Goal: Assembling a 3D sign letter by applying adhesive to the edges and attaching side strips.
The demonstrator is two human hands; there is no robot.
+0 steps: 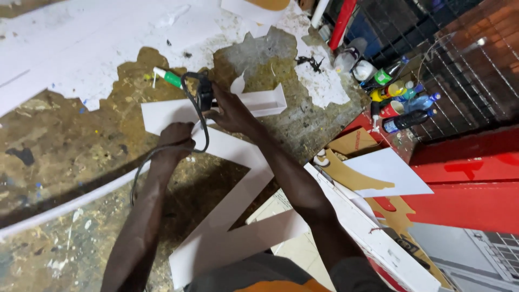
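White letter-shaped board point(232, 216), cut like a big Z, lies flat on the worn, paint-stained desk point(65, 157), its top bar near the middle of the view and its lower bar reaching toward the person's body. At the top bar both hands meet. The left hand point(175, 138) rests on the board's upper edge with its grip curled shut around a black cable point(192, 116) that loops up and then trails off down the desk to the left. The right hand point(232, 111) has its grip clamped on a dark tool point(205, 92) pressed where a thin white upright strip point(265, 103) stands along the board's edge; the tool's working end is hidden by the fingers. Just beyond the tool lies a green-and-white marker point(167, 77). Torn white sheet point(81, 48) covers the far part of the desk. Off the desk's right edge stand several bottles and cans point(400, 103), near red panels point(465, 184).
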